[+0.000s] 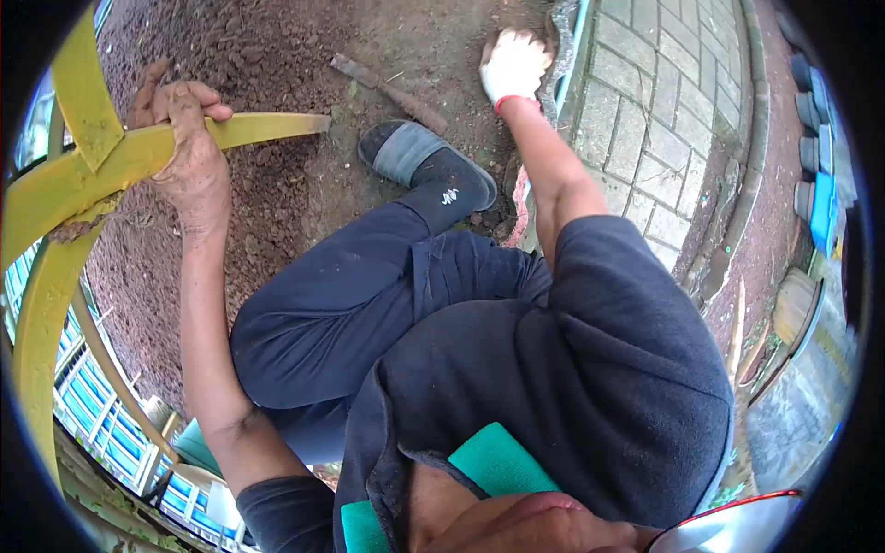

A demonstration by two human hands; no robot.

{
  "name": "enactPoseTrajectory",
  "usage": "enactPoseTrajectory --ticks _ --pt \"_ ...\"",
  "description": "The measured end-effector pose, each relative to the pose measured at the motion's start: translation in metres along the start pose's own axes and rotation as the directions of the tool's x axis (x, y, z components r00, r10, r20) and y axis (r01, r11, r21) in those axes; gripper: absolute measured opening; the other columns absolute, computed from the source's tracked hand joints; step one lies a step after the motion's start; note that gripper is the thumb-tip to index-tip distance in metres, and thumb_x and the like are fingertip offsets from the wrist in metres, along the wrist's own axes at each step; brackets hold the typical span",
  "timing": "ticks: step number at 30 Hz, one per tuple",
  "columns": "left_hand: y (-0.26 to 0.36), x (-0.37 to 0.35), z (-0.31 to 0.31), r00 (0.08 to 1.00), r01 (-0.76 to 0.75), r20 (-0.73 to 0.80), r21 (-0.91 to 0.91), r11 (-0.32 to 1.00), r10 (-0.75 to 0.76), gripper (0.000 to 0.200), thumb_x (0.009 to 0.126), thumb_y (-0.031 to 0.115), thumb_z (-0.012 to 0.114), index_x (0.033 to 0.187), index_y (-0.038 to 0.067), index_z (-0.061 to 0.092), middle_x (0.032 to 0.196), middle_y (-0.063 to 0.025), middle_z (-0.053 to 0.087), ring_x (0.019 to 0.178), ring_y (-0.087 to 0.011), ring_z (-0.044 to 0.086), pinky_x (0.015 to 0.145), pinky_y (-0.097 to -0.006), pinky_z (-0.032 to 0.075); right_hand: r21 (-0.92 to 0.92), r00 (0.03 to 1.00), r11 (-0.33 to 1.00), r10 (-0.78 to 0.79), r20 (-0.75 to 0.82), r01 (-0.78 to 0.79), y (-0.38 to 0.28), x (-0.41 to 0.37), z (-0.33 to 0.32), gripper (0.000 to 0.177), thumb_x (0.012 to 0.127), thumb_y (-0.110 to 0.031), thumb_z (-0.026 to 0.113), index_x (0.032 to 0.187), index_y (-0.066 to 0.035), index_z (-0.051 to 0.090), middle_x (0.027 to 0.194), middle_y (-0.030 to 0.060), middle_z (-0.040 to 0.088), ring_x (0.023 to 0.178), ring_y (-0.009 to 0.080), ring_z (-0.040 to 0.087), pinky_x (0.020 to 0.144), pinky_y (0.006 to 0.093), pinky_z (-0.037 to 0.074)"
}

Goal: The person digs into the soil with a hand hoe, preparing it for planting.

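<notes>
Curved lens (733,525); hands (192,147): left gripping muddy yellow beam (263,128).

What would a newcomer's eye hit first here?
The bright yellow frame at far left, with the bare left hand holding it. Next, the white-gloved right hand, top centre, low beside the paved path. Then a long, dirt-coloured tool lying between the hands.

Head-worn view, facing down, seemingly close

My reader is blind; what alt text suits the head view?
A person's white-gloved right hand is at the soil edging a paved path; the bare left hand holds a yellow frame. A tool lies between them.
</notes>
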State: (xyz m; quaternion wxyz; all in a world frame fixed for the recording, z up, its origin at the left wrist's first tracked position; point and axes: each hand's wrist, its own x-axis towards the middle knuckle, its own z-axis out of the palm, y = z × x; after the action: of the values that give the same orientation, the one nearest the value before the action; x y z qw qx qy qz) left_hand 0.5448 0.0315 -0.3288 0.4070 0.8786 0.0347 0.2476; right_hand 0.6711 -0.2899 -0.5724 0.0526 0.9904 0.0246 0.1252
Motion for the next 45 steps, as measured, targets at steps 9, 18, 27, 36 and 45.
enactPoseTrajectory --ticks 9,18,27,36,45 --pt "0.004 -0.004 0.003 0.99 0.137 -0.008 -0.164 0.977 -0.141 0.029 0.103 0.014 0.045 0.126 -0.003 0.047 0.084 -0.0075 0.059 0.068 -0.0138 0.06 0.07 -0.0277 0.052 0.191 0.979 0.976 -0.137 0.154 0.106 -0.014 -0.07 -0.018 0.029 0.085 -0.025 0.055 0.108 -0.009 0.063 0.104 0.0147 0.064 0.1 0.0311 0.062 0.083 0.0515 0.048" --pt "-0.003 -0.004 0.006 0.979 0.183 -0.023 -0.332 0.925 -0.202 0.039 0.102 0.011 0.047 0.137 -0.004 0.039 0.084 -0.0058 0.056 0.066 -0.0096 0.057 0.064 -0.0229 0.052 0.621 0.962 0.742 0.126 0.242 -0.254 0.017 0.016 -0.012 0.035 0.086 -0.028 0.056 0.088 0.005 0.067 0.083 0.027 0.067 0.077 0.034 0.068 0.074 0.043 0.053" --pt "0.009 -0.01 0.007 0.97 0.211 -0.056 -0.302 0.93 -0.238 0.041 0.104 0.014 0.047 0.139 -0.005 0.04 0.087 -0.0046 0.056 0.068 -0.0093 0.057 0.065 -0.0221 0.051 0.216 0.218 -0.712 0.091 0.972 -0.668 0.274 -0.21 0.002 0.035 0.095 -0.034 0.046 0.063 -0.02 0.042 0.057 0.0015 0.038 0.045 0.019 0.036 0.043 0.0338 0.028" --pt "0.008 -0.007 0.006 0.966 0.232 -0.046 -0.292 0.928 -0.256 0.038 0.102 0.008 0.046 0.138 -0.002 0.04 0.085 -0.0037 0.054 0.065 -0.0086 0.055 0.064 -0.0221 0.051 0.891 0.893 -0.442 0.354 0.277 -0.101 0.242 0.227 -0.155 0.094 0.092 -0.07 0.037 0.155 -0.003 0.016 0.162 0.0169 0.013 0.144 0.0368 0.027 0.106 0.0599 0.038" --pt "0.022 -0.01 0.006 0.977 0.182 -0.062 -0.256 0.949 -0.204 0.036 0.103 0.009 0.039 0.136 -0.004 0.04 0.083 -0.0036 0.054 0.07 -0.0107 0.053 0.07 -0.0255 0.051 0.611 0.917 0.791 0.218 -0.335 0.036 0.077 0.146 -0.129 0.04 0.09 -0.035 0.057 0.108 0.001 0.06 0.102 0.028 0.062 0.102 0.0428 0.059 0.089 0.049 0.049"
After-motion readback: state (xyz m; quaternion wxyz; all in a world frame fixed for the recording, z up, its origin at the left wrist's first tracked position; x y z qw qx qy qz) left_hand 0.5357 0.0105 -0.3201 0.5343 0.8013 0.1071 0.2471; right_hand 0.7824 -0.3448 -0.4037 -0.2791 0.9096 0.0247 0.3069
